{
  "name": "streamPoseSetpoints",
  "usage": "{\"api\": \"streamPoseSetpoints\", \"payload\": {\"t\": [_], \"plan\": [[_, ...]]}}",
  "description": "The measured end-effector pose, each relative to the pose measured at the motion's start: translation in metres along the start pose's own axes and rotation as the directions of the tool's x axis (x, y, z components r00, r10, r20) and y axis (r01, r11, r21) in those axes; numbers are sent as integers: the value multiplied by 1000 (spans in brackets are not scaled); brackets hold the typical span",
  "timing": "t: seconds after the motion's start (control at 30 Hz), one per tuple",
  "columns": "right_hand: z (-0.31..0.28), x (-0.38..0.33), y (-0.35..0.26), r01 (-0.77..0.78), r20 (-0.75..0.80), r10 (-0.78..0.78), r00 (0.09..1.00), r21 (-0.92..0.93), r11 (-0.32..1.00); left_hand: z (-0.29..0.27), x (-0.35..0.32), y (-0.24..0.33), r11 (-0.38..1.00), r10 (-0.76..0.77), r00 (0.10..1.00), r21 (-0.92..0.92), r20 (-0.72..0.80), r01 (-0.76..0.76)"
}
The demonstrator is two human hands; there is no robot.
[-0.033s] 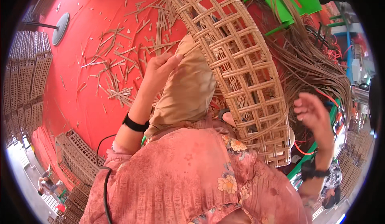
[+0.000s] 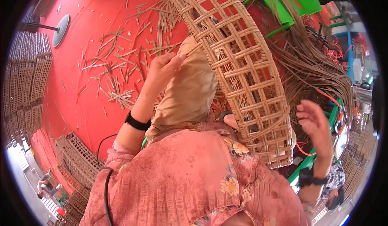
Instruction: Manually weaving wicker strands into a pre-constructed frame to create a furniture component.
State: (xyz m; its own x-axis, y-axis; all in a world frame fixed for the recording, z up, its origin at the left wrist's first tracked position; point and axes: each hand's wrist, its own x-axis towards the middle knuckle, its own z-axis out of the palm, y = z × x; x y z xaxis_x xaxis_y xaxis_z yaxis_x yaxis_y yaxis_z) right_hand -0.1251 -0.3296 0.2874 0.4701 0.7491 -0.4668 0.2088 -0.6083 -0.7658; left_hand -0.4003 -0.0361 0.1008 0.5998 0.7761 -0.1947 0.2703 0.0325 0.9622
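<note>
A long, curved, open-weave wicker panel (image 2: 251,66) leans across my right side, from the top of the head view down to my lap. My left hand (image 2: 163,70) is closed, thumb pressed to the fingers, above my tan trouser leg (image 2: 192,88) and left of the panel. Whether a thin strand lies in it is too small to see. To the right of the panel's lower end, my right hand (image 2: 313,118) is raised with curled fingers, apart from the weave. What it holds, if anything, I cannot make out.
Cut strips (image 2: 121,94) litter the red floor covering (image 2: 89,116). A bundle of long brown strands (image 2: 319,74) hangs by a green plastic chair (image 2: 301,1) at right. Woven pieces are stacked (image 2: 26,68) at left, near a round stand base (image 2: 60,31). Other people are in the background.
My right hand has come down slightly, toward me. The wicker panel has shifted a little, while my left hand stays nearly in place.
</note>
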Motion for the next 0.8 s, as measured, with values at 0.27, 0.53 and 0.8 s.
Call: {"api": "streamPoseSetpoints", "payload": {"t": [0.27,0.53,0.8], "plan": [[62,-93,50,-52,-662,-219,717,-365,930,34,42,17,997,-24,998,72,54,20],[89,-57,100,-163,-677,-571,464,-699,696,56,66,8,996,65,996,56,67,-69],[72,-52,96,-190,-701,-549,455,-678,710,72,62,63,944,100,991,-324,90,-66]]}}
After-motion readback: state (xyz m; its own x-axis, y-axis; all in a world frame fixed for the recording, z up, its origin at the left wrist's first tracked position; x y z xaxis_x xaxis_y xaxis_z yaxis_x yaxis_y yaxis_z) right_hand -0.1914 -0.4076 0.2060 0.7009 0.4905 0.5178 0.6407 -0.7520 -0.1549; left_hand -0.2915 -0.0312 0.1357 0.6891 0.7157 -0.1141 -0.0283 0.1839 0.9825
